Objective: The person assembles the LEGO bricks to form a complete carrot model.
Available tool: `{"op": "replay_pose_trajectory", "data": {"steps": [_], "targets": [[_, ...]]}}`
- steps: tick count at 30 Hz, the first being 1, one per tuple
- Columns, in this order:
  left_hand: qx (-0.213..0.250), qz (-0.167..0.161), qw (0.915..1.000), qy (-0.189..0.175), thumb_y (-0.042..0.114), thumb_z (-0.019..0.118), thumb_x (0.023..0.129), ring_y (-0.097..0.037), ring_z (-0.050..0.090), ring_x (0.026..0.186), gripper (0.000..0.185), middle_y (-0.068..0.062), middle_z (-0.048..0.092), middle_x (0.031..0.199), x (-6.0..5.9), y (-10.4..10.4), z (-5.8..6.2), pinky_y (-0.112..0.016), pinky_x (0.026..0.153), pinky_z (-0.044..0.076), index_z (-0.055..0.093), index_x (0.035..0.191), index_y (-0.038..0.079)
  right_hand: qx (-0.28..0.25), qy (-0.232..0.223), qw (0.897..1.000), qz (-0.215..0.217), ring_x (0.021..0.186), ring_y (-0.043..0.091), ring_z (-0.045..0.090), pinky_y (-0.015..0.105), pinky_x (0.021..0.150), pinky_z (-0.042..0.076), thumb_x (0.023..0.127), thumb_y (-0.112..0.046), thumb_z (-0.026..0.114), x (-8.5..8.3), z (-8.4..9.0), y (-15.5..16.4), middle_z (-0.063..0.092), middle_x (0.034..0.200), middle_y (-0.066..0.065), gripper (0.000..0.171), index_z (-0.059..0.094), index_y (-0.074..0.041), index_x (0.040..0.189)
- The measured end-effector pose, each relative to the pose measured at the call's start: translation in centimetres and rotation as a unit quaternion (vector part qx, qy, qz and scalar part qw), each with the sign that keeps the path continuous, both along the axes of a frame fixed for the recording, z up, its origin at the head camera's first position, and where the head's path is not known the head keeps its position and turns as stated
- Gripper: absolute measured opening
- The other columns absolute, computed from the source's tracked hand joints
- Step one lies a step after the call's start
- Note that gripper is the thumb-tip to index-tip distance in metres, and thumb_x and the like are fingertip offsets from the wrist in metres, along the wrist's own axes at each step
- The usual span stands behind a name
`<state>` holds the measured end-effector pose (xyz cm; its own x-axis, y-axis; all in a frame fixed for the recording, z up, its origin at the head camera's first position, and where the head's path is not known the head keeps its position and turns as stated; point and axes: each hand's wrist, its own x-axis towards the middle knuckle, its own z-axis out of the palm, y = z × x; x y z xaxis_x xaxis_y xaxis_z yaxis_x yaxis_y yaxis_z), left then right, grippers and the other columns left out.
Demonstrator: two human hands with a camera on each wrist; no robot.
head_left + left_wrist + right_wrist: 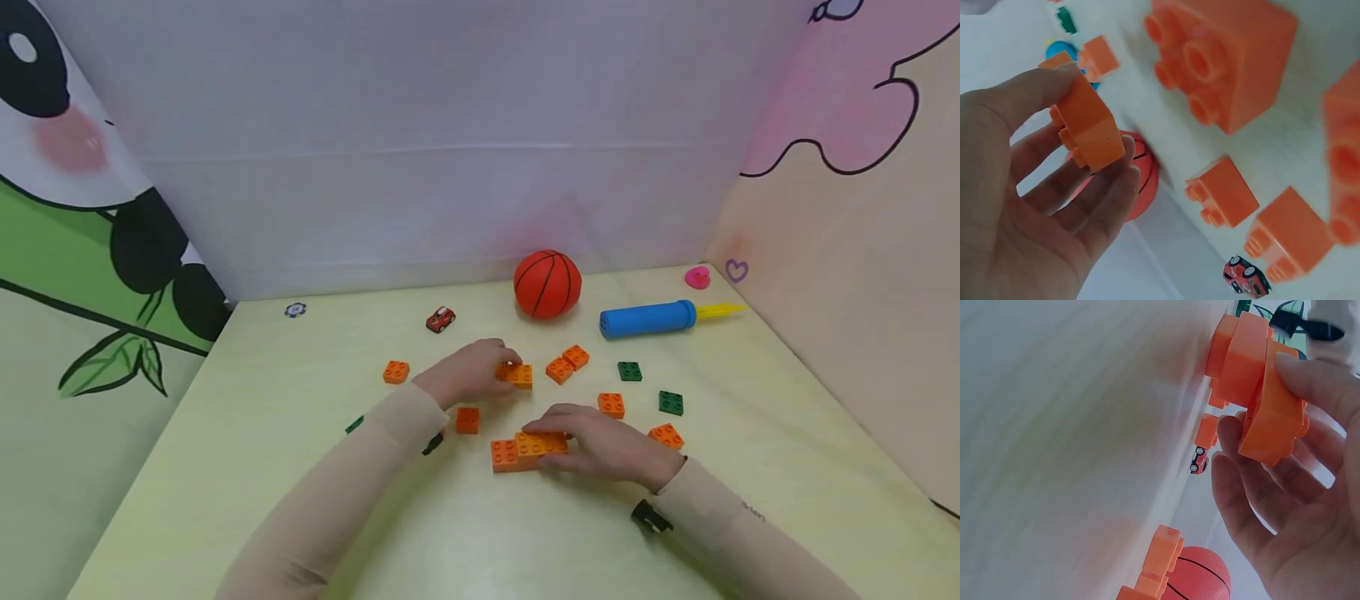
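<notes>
In the head view my left hand point(472, 371) pinches an orange toy building brick point(520, 377) between thumb and fingers. The left wrist view shows this brick point(1091, 125) lifted off the table, its studs facing the palm. Nearer the front, my right hand point(600, 442) grips a long orange brick point(542, 445) by its ends, thumb on the near side. That brick overlaps another orange brick point(504, 456) at its left. From the right wrist, the held brick point(1272, 415) leans at a slight angle against the orange bricks point(1244, 359) beside it.
Loose orange bricks point(467, 421) and green bricks point(671, 402) lie around both hands. Farther back are a red toy car point(440, 319), a small basketball point(547, 285), a blue pump point(648, 319), a pink toy point(697, 277) and a round chip point(296, 310). Walls border the table.
</notes>
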<state>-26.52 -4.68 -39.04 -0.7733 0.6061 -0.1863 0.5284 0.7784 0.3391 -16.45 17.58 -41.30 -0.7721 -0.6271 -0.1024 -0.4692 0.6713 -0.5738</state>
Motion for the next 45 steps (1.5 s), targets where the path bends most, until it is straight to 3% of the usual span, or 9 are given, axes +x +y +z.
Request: {"op": "replay_pose_trajectory", "data": {"steps": [7, 11, 15, 19, 25, 33, 45], "targets": [[0.101, -0.005, 0.9948, 0.015, 0.037, 0.069, 0.094, -0.017, 0.060, 0.112, 0.050, -0.001, 0.065, 0.127, 4.3, -3.2, 0.7, -0.036, 0.100, 0.049, 0.061, 0.138, 0.015, -0.002, 0.004, 1.000, -0.010, 0.111, 0.006, 0.055, 0.037, 0.096, 0.052, 0.092, -0.044, 0.070, -0.1, 0.0, 0.7, 0.062, 0.119, -0.018, 0.044, 0.063, -0.036, 0.134], [0.135, -0.012, 0.9906, 0.015, 0.037, 0.069, 0.094, -0.016, 0.060, 0.116, 0.050, 0.001, 0.064, 0.132, 6.8, -4.4, -0.3, -0.038, 0.100, 0.050, 0.060, 0.139, 0.017, -0.003, 0.013, 1.000, -0.004, 0.110, 0.006, 0.056, 0.036, 0.096, 0.051, 0.092, -0.041, 0.071, -0.1, -0.1, 1.0, 0.062, 0.119, -0.017, 0.044, 0.062, -0.034, 0.135], [0.118, -0.006, 0.9930, 0.011, 0.040, 0.068, 0.094, -0.018, 0.058, 0.121, 0.048, 0.002, 0.064, 0.131, 8.4, -4.9, -1.8, -0.040, 0.102, 0.048, 0.062, 0.137, 0.021, -0.005, 0.023, 1.000, 0.004, 0.110, 0.007, 0.056, 0.036, 0.096, 0.052, 0.092, -0.039, 0.071, -0.2, -0.1, 0.9, 0.062, 0.120, -0.015, 0.045, 0.062, -0.033, 0.136], [0.107, -0.002, 0.9943, 0.004, 0.041, 0.068, 0.094, -0.023, 0.053, 0.129, 0.047, 0.001, 0.062, 0.135, 9.0, -4.8, -2.6, -0.043, 0.107, 0.045, 0.063, 0.137, 0.023, -0.005, 0.018, 1.000, 0.002, 0.109, 0.007, 0.056, 0.035, 0.095, 0.052, 0.092, -0.041, 0.071, -0.3, -0.2, 0.8, 0.062, 0.120, -0.015, 0.046, 0.062, -0.033, 0.136], [0.112, -0.009, 0.9936, -0.008, 0.043, 0.068, 0.094, -0.018, 0.057, 0.117, 0.049, 0.003, 0.064, 0.129, 9.3, -4.6, -3.0, -0.039, 0.101, 0.049, 0.062, 0.137, 0.023, -0.006, 0.011, 1.000, -0.001, 0.108, 0.006, 0.055, 0.036, 0.095, 0.052, 0.091, -0.042, 0.071, -0.3, -0.4, 0.6, 0.062, 0.120, -0.015, 0.047, 0.062, -0.034, 0.136], [0.120, -0.009, 0.9924, -0.027, 0.038, 0.069, 0.094, -0.010, 0.060, 0.103, 0.048, 0.003, 0.067, 0.126, 9.6, -4.6, -2.9, -0.031, 0.093, 0.052, 0.061, 0.138, 0.021, -0.009, 0.014, 1.000, 0.001, 0.107, 0.007, 0.056, 0.037, 0.095, 0.052, 0.092, -0.040, 0.072, -0.3, -0.6, 0.4, 0.062, 0.119, -0.015, 0.047, 0.062, -0.032, 0.137], [0.096, -0.020, 0.9949, -0.019, 0.030, 0.071, 0.094, -0.005, 0.060, 0.090, 0.048, 0.000, 0.070, 0.121, 10.0, -4.6, -2.2, -0.024, 0.084, 0.053, 0.061, 0.139, 0.018, -0.016, 0.010, 1.000, 0.008, 0.107, 0.007, 0.056, 0.036, 0.094, 0.052, 0.091, -0.040, 0.072, -0.4, -0.6, 0.1, 0.062, 0.118, -0.015, 0.048, 0.061, -0.033, 0.137]]}}
